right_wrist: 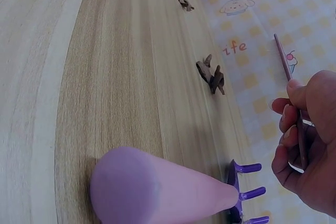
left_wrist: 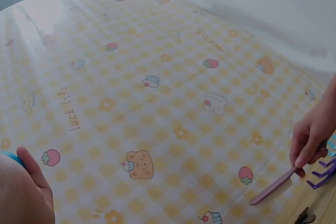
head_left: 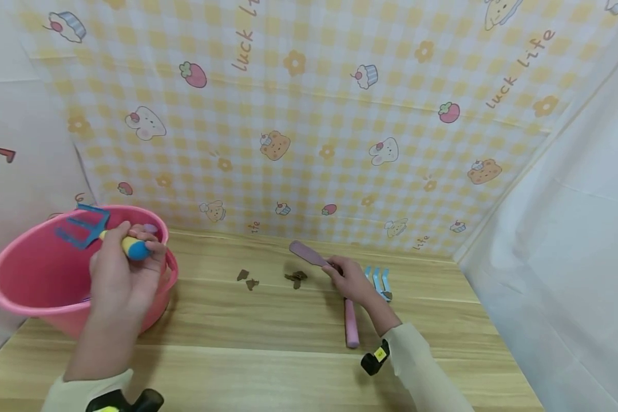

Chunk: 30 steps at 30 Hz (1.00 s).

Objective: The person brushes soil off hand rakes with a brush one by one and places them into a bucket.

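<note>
My left hand (head_left: 129, 274) grips a small hand rake by its yellow-and-blue handle (head_left: 134, 248); its blue tines (head_left: 90, 226) are over the opening of a pink bucket (head_left: 10, 297). In the left wrist view only part of this hand (left_wrist: 31, 192) appears. My right hand (head_left: 352, 280) holds a flat mauve spatula-like tool (head_left: 308, 253) by one end, above the table. Below that hand lies a rake with a pink handle (head_left: 351, 326) and purple tines (right_wrist: 252, 192). Light blue tines (head_left: 377, 280) lie beside it, partly hidden by the hand.
Brown bark-like pieces (head_left: 296, 277) lie on the wooden table (head_left: 226, 366), with a second cluster (head_left: 248, 280) to their left and one piece (head_left: 387, 295) by the light blue tines. A yellow checked cloth (head_left: 309, 126) hangs behind; white sheets (head_left: 571, 229) hang at the sides.
</note>
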Tool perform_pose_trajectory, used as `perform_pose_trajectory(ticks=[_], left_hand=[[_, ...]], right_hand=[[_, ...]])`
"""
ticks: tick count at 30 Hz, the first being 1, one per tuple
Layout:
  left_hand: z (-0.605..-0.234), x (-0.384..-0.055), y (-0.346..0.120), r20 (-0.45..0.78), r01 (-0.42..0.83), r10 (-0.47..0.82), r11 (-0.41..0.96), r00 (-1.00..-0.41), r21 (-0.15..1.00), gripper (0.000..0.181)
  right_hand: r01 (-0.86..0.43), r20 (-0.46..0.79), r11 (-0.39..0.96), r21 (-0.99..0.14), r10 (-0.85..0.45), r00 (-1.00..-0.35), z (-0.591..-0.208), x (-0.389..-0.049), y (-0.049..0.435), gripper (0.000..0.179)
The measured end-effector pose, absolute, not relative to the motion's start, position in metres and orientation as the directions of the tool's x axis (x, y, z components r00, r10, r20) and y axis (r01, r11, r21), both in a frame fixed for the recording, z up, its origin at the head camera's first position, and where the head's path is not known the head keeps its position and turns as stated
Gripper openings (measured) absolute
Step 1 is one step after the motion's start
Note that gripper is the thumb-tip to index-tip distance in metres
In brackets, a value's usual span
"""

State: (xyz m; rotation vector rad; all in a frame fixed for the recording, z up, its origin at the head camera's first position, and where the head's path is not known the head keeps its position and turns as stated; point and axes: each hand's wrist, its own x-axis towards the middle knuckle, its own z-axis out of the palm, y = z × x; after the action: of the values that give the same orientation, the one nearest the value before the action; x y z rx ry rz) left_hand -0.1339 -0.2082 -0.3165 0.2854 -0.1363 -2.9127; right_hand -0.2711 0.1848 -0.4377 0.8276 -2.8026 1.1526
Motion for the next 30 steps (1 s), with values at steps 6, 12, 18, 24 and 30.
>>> perform_pose_trajectory(ticks=[6,12,18,24,30], left_hand=[[-0.319,-0.135,-0.217,-0.23,0.168,-0.156,-0.985,-0.96,-0.033,0.028],[-0.32,-0.136,-0.219,-0.27,0.179,-0.142,-0.977,-0.952,-0.116,0.044],[-0.32,-0.137,-0.221,-0.331,0.174,-0.115,-0.972,-0.937,-0.156,0.059],[-0.32,-0.139,-0.224,-0.328,0.161,-0.1,-0.973,-0.94,-0.166,0.048],[-0.32,-0.143,-0.228,-0.306,0.139,-0.088,-0.979,-0.948,-0.147,0.034]], right_hand=[[-0.469,0.192,0.592,-0.655,-0.47,-0.861,-0.438,-0.272,0.185,0.028],[-0.473,0.198,0.589,-0.655,-0.471,-0.86,-0.438,-0.271,0.185,0.026],[-0.479,0.204,0.589,-0.652,-0.471,-0.858,-0.439,-0.272,0.186,0.025],[-0.479,0.209,0.583,-0.657,-0.469,-0.858,-0.439,-0.272,0.186,0.025],[-0.473,0.204,0.589,-0.655,-0.466,-0.861,-0.44,-0.271,0.186,0.024]])
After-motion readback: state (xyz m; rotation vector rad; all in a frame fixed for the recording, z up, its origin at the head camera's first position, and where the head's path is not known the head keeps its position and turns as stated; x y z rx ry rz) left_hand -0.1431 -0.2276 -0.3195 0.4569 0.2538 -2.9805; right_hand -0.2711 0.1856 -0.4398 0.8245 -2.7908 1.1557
